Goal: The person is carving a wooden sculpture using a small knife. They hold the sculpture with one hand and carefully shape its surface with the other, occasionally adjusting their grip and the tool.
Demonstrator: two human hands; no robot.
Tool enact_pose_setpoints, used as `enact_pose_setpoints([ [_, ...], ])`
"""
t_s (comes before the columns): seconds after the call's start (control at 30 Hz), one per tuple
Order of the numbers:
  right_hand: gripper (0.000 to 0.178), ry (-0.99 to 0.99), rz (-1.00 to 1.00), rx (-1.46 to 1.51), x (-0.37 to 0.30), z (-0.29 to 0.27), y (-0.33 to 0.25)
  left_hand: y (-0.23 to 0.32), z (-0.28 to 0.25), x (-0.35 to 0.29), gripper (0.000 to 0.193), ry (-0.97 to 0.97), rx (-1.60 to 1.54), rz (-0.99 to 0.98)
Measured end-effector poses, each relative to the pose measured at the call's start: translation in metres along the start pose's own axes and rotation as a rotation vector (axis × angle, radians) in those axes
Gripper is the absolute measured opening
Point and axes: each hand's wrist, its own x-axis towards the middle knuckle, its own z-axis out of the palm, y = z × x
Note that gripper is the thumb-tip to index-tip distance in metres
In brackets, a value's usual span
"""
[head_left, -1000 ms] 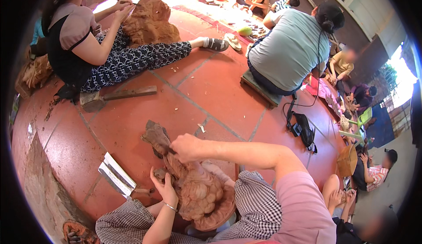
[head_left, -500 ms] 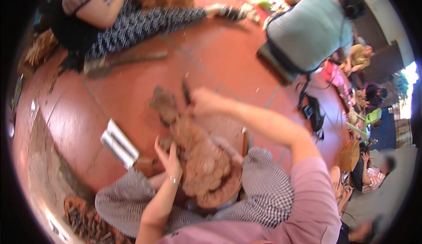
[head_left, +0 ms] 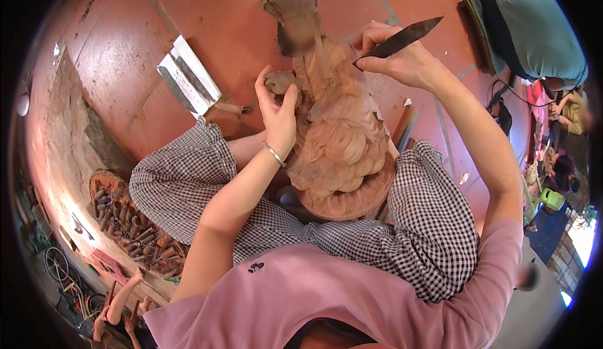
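A carved reddish-brown wooden figure [head_left: 342,119] stands between my bent legs, its head and top pointing away from me over the tiled floor. Rounded, folded carving covers its lower part, above a round base [head_left: 345,204]. My left hand [head_left: 279,113] curls its thumb and fingers around a small darker lump sticking out of the figure's left side. In my right hand [head_left: 396,57], at the figure's upper right, is a dark, flat carving knife [head_left: 405,38]. One pointed end slants up to the right; the other, between thumb and fingers, comes close to the wood.
Left of the figure, an open white wrapper or box [head_left: 190,79] lies on the red tiles beside a small stick-like tool [head_left: 232,108]. A basket of many dark-handled tools [head_left: 135,229] sits lower left, near a large pale log [head_left: 59,141]. Another person [head_left: 534,28] sits at upper right.
My view has tilted down and closer over the figure. My right hand, blurred earlier with the knife pointing away, now holds it slanting up to the right. My left hand stays at the figure's side.
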Motion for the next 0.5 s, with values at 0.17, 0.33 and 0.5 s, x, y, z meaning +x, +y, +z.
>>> enact_pose_setpoints([
  [0.17,0.016,-0.026,-0.105,-0.196,0.001,0.002,-0.01,0.005,0.004,0.001,0.055,-0.004,0.014,-0.009],
  [0.33,0.018,-0.092,0.092,-0.112,0.029,-0.014,-0.011,0.004,0.001,0.001,0.055,0.01,0.009,-0.036],
  [0.5,0.02,-0.011,-0.116,-0.139,0.01,-0.002,-0.006,-0.002,0.0,0.003,0.054,-0.002,0.0,0.006],
])
